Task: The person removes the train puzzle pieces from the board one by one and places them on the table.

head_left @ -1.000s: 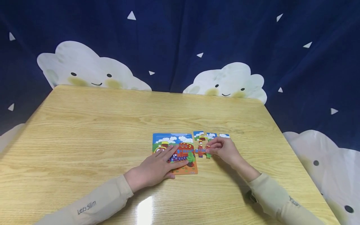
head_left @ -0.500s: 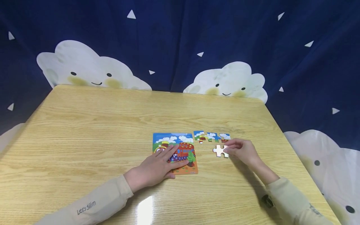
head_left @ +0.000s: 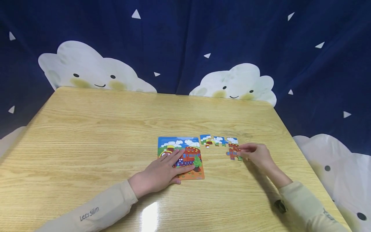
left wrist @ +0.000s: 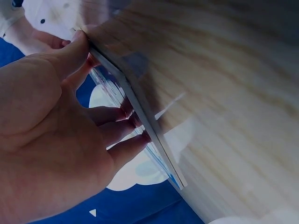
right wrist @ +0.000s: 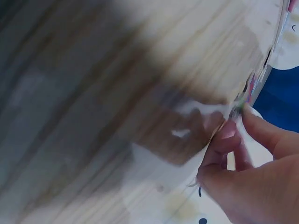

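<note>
From my end, nearest is the left hand (head_left: 162,170), fingers straight and spread over the thin, flat train-picture puzzle board (head_left: 189,158) on the pale wood-grain table (head_left: 116,129), probably so it won't slide. Right of the board, the right hand (head_left: 257,156) pinches a small red-and-blue jigsaw piece (head_left: 232,154), by its edge I guess to keep the print visible. Three blue-sky, white-cloud jigsaw pieces (head_left: 219,140) sit off the board's far right side, likely spread for easy viewing; the navy cloud-print curtain (head_left: 179,42) hangs behind. Half a second ago the pinched piece showed its shiny pale face; now it's colour. Left hand hasn't budged.
</note>
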Demonstrator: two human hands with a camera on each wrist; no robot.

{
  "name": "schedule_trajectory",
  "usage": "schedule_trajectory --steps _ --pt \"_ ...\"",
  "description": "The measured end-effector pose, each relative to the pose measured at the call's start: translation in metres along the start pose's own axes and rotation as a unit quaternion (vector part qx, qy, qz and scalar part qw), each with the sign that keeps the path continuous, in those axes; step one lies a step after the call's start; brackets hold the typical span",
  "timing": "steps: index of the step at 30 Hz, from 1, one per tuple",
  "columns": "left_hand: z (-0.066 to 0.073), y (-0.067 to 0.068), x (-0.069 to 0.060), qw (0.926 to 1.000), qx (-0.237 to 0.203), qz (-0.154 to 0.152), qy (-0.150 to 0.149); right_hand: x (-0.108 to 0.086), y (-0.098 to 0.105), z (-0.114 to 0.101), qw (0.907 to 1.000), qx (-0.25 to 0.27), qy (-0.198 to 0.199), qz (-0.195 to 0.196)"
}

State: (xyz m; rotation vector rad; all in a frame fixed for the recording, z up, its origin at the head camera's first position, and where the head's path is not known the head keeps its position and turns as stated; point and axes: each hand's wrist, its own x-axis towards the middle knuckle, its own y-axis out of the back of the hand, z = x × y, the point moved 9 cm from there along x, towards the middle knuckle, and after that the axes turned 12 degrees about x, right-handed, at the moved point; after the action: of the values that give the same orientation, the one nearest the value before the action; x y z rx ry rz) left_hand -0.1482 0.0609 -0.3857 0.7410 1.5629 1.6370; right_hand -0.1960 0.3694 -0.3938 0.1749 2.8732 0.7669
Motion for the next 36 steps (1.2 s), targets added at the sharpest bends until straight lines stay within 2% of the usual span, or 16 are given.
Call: schedule_trajectory --steps 5,11,27,31,36 --pt "0.001 0.002 0.0 1.0 0.0 0.004 -0.003 0.001 0.001 0.002 0.9998 0.001 -0.014 0.011" --pt "0.001 0.002 -0.001 1.0 0.002 0.005 -0.002 0.002 0.001 0.003 0.9998 0.013 -0.013 0.006" --pt "0.001 0.0 0.0 1.0 0.003 0.004 -0.001 0.001 0.003 0.003 1.0 0.001 -0.002 -0.002" --pt "0.001 0.001 0.0 0.9999 0.002 0.01 -0.002 0.0 0.003 0.001 1.0 0.002 -0.001 0.0" --pt "0.002 0.002 -0.001 0.9998 0.009 0.017 -0.004 -0.003 -0.005 -0.012 0.9994 0.032 0.008 -0.006"
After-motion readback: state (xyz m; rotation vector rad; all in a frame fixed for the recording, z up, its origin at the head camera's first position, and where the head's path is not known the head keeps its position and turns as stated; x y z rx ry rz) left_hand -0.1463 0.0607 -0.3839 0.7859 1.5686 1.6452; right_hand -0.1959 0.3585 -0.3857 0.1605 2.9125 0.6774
